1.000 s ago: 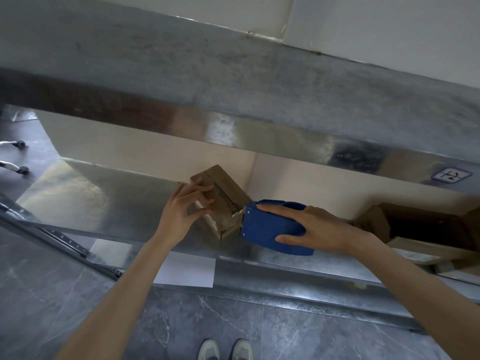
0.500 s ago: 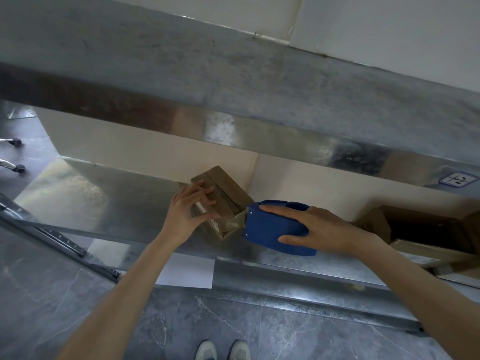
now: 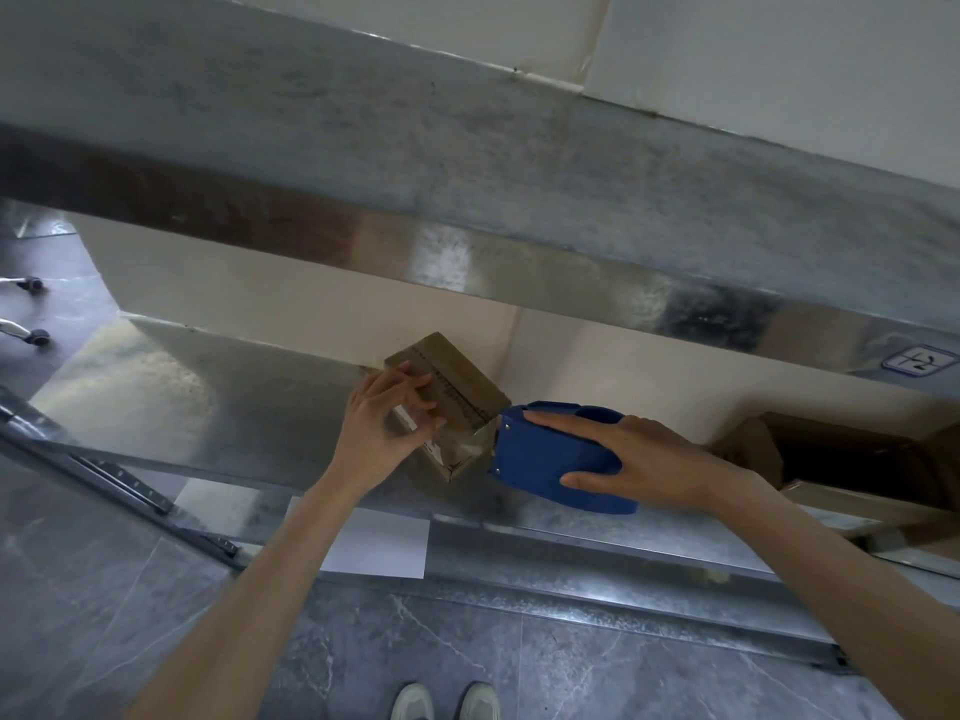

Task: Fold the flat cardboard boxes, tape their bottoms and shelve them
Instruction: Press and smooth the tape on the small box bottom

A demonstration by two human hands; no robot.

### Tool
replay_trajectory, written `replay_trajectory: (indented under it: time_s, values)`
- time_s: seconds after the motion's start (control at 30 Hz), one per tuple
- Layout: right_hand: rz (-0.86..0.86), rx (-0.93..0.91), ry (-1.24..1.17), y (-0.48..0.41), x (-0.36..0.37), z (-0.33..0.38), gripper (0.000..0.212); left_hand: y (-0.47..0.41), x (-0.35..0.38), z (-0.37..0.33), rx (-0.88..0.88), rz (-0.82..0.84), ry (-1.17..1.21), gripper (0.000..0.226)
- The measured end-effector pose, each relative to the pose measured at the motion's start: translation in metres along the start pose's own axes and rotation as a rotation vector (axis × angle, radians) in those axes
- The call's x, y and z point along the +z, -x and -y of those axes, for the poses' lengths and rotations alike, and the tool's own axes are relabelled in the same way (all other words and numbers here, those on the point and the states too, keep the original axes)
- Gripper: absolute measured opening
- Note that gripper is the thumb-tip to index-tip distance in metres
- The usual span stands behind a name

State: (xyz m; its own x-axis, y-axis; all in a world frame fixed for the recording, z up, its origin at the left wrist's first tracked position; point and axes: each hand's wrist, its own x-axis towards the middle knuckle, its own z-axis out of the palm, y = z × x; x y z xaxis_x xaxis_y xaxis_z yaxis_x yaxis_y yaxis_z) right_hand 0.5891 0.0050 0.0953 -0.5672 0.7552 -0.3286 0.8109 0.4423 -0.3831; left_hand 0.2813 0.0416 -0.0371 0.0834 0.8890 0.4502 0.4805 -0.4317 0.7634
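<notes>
A small folded cardboard box [image 3: 452,387] stands tilted on the metal shelf [image 3: 234,407], near the back wall. My left hand [image 3: 382,433] holds its left side, fingers curled over the top edge. My right hand [image 3: 649,462] grips a blue tape dispenser [image 3: 540,459] whose front end meets the box's right corner. A short strip of clear tape [image 3: 480,439] runs from the dispenser onto the box.
More open cardboard boxes [image 3: 852,459] sit on the same shelf to the right. An upper metal shelf [image 3: 519,200] overhangs the work area. A white sheet [image 3: 379,545] hangs off the shelf front. Chair castors [image 3: 36,335] stand at far left; my shoes [image 3: 447,701] show on the grey floor.
My left fingers have shifted a little on the box's top edge. The dispenser and right hand stay pressed at the box's right corner; the view has barely moved.
</notes>
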Motion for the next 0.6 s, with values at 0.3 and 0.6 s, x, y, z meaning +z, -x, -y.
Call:
replay_trajectory:
  time_s: [0.3,0.6]
  values:
    - [-0.014,-0.011,0.001,0.0006,-0.0003,0.0001,0.069,0.0006,-0.0038,0.0026,0.048,0.027,-0.010,0.041]
    - [-0.010,-0.013,0.023,0.0010,-0.0019,-0.0006,0.069,0.0030,-0.0009,0.0041,0.132,0.032,-0.212,0.054]
